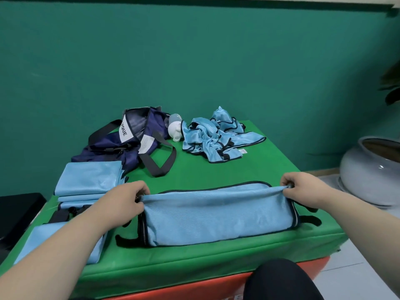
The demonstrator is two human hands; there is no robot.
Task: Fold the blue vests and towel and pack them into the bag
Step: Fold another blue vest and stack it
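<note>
Blue vest [218, 213] on green table [205, 172] — left hand [125, 198] and right hand [303, 189] each pinch an upper corner; navy bag [129, 139] behind.

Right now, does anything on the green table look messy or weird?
Yes. At the back, a heap of blue vests lies crumpled, unlike the neat folded stack at the left. A white bottle lies tipped beside the heap.

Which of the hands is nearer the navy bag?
Left. The left hand pinches the left corner of the vest, directly in front of the navy bag; the right hand pinches the opposite corner, well off to the bag's right.
</note>
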